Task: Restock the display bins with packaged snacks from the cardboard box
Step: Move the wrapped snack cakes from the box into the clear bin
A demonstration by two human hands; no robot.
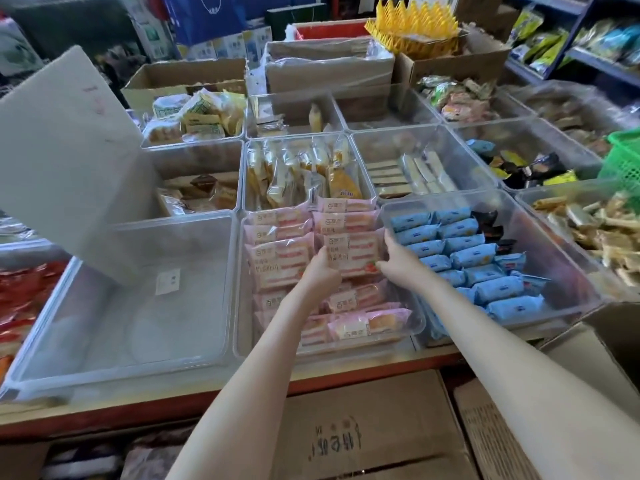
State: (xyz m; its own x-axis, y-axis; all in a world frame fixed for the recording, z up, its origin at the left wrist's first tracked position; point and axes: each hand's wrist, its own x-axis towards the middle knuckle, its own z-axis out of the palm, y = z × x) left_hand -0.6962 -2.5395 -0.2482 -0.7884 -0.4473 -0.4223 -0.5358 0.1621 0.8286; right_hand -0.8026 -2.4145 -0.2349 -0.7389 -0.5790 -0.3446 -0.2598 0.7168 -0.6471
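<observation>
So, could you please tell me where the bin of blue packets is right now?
In the head view, the bin of blue packets sits in the front row, right of the pink-packet bin that both hands are working in, beside the right hand.

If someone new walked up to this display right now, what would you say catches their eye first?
Probably the left hand and right hand gripping a pink packet over the middle front bin, which is packed with the same pink packets. Next, the bin of blue packets to its right, and the nearly empty clear bin to its left.
</observation>
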